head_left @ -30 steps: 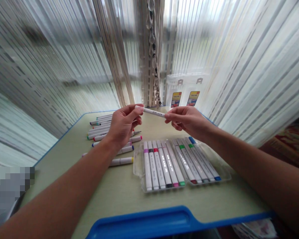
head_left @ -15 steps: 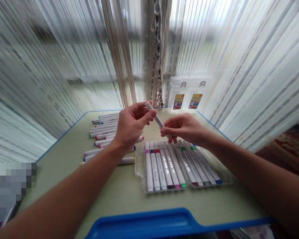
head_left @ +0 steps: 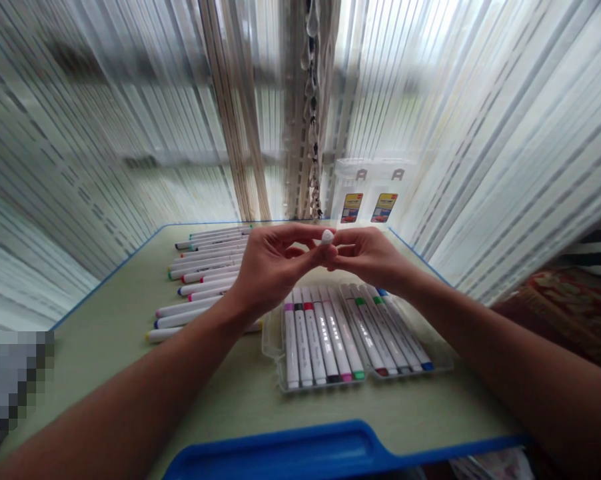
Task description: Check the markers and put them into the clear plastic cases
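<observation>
A white marker [head_left: 327, 237] is raised over the far side of the table, its end facing me so that most of its length is hidden. My left hand [head_left: 283, 257] pinches it between thumb and forefinger. My right hand [head_left: 363, 253] meets it from the other side, its closed fingertips at the marker and partly hidden behind the left thumb. Just below the hands lies a clear plastic case [head_left: 275, 357], two sections filled with white markers [head_left: 320, 340] with coloured bands and ends.
Several loose markers [head_left: 195, 313] lie in a row on the left of the pale table [head_left: 220, 400]. A clear case lid [head_left: 373, 180] with two labels stands at the back. Blue trim with a tray [head_left: 280, 450] edges the near side; string curtains [head_left: 155, 120] hang behind.
The marker has swung from a slanted position to pointing its end at me. My hands have come closer together around it. The view has shifted slightly.
</observation>
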A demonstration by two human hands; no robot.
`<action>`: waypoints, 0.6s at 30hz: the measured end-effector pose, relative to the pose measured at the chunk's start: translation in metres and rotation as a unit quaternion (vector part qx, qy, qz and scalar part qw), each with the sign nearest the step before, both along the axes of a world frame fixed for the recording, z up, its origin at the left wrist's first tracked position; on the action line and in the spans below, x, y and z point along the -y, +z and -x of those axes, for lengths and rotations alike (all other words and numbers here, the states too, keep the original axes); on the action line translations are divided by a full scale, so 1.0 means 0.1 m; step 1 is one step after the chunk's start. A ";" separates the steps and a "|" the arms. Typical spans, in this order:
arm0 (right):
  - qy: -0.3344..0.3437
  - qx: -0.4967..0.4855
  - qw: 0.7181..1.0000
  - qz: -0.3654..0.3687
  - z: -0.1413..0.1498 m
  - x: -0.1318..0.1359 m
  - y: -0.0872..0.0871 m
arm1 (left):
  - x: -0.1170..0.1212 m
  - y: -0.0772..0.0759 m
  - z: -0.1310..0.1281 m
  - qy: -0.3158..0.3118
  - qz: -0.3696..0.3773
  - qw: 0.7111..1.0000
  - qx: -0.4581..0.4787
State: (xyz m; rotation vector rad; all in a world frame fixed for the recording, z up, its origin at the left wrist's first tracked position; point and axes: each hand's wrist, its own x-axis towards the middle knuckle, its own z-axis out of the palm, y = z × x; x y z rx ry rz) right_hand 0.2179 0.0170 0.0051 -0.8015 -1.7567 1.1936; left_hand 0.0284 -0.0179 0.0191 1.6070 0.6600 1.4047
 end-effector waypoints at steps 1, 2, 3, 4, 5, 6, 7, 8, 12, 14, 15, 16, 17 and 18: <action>0.004 -0.009 1.000 0.002 0.00 0.00 0.01 | 0.01 0.00 0.00 -0.006 -0.001 1.000 -0.008; 0.009 -0.020 1.000 0.005 0.00 0.00 0.01 | 0.01 0.00 0.00 -0.011 -0.003 1.000 -0.016; 0.014 -0.033 0.999 0.009 0.01 0.00 0.02 | 0.02 0.01 0.00 -0.013 -0.007 1.000 -0.023; 0.017 -0.043 0.999 0.012 0.01 0.00 0.03 | 0.02 0.01 0.00 -0.016 -0.010 0.999 -0.029; 0.018 -0.049 0.999 0.013 0.02 0.01 0.04 | 0.03 0.01 0.00 -0.017 -0.013 0.999 -0.033; 0.017 -0.051 0.998 0.012 0.02 0.01 0.05 | 0.04 0.02 0.00 -0.019 -0.015 0.999 -0.036; 0.013 -0.049 0.999 0.009 0.03 0.02 0.06 | 0.04 0.02 0.00 -0.019 -0.016 0.999 -0.038; 0.009 -0.045 0.999 0.007 0.03 0.02 0.07 | 0.05 0.02 0.00 -0.019 -0.016 0.999 -0.041; 0.009 -0.044 0.999 0.005 0.03 0.03 0.07 | 0.06 0.03 0.00 -0.014 -0.017 0.999 -0.048; 0.016 -0.054 0.998 0.002 0.03 0.02 0.06 | 0.06 0.03 -0.01 -0.016 -0.021 0.999 -0.047; 0.019 -0.057 0.998 0.000 0.03 0.02 0.06 | 0.07 0.03 -0.01 -0.018 -0.022 0.999 -0.046; 0.021 -0.059 0.998 -0.002 0.02 0.02 0.06 | 0.07 0.04 -0.01 -0.020 -0.022 0.999 -0.045; 0.022 -0.058 0.998 -0.004 0.02 0.02 0.06 | 0.07 0.04 -0.01 -0.020 -0.021 0.999 -0.046; 0.022 -0.056 0.998 -0.005 0.02 0.02 0.06 | 0.07 0.04 -0.01 -0.019 -0.020 0.999 -0.046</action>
